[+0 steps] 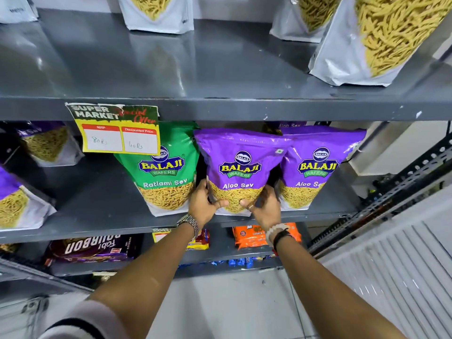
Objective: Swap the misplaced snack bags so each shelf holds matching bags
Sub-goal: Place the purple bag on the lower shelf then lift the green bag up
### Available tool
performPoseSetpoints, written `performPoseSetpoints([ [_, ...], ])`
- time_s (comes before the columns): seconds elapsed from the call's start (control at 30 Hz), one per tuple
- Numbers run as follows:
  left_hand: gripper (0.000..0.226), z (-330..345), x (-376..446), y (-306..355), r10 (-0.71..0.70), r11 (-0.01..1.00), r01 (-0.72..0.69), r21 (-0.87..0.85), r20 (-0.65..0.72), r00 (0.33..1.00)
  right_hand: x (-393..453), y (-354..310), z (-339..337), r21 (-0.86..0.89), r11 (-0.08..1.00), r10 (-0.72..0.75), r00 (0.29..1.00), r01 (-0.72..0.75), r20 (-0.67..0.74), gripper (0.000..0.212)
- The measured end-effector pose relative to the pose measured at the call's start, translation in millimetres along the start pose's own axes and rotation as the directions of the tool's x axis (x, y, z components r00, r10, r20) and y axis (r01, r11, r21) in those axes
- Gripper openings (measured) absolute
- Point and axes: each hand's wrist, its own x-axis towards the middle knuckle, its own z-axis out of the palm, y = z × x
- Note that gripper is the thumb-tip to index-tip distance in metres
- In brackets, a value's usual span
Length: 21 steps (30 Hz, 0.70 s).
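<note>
A purple Aloo Sev bag stands upright at the front of the middle shelf. My left hand grips its lower left edge and my right hand grips its lower right edge. A green Ratlami Sev bag stands just left of it, touching. Another purple Aloo Sev bag stands to its right. More purple bags sit at the shelf's left. On the upper shelf stand several white-bottomed sev bags, their tops cut off by the frame.
A yellow price tag hangs from the upper shelf's front edge. The lower shelf holds a Bourbon biscuit pack and an orange biscuit pack. A perforated metal upright and a ribbed white panel lie to the right.
</note>
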Motion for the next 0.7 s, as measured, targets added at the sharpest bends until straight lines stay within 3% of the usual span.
performPoseSetpoints([
  [0.07, 0.059, -1.5, -9.7, 0.0, 0.004, 0.999, -0.004, -0.053, -0.008, 1.0, -6.2, 0.4, -0.3, -0.065, 0.997, 0.044, 0.999, -0.044, 0.001, 0.031],
  [0.13, 0.055, -7.2, -21.5, -5.9, -0.015, 0.993, 0.011, -0.118, -0.034, 0.999, -12.1, 5.8, 5.0, -0.148, 0.984, 0.113, 0.992, -0.104, 0.049, 0.044],
  [0.23, 0.04, -24.9, -40.7, -21.1, -0.065, 0.989, 0.049, -0.142, -0.113, 0.991, -22.5, 12.9, 20.0, -0.167, 0.96, 0.249, 0.958, -0.225, 0.144, 0.034],
  [0.3, 0.028, -42.2, -51.4, -29.8, -0.073, 0.991, 0.05, -0.122, -0.189, 0.979, -24.0, 9.8, 37.1, -0.132, 0.969, 0.237, 0.939, -0.21, 0.248, 0.02],
  [0.4, 0.012, -77.3, -62.4, -39.5, -0.092, 0.991, 0.06, -0.118, -0.291, 0.952, -24.9, -5.1, 68.7, -0.085, 0.984, 0.177, 0.91, -0.156, 0.376, 0.027],
  [0.57, 0.023, -135.5, -60.4, -43.4, -0.082, 0.996, 0.057, -0.069, -0.451, 0.889, -31.3, -34.9, 106.1, -0.04, 0.999, 0.036, 0.908, -0.022, 0.417, 0.053],
  [0.7, 0.055, -158.9, -40.8, -37.4, -0.087, 0.99, 0.045, -0.137, -0.317, 0.944, -23.3, -41.7, 128.3, -0.085, 0.996, 0.002, 0.923, 0.034, 0.385, 0.067],
])
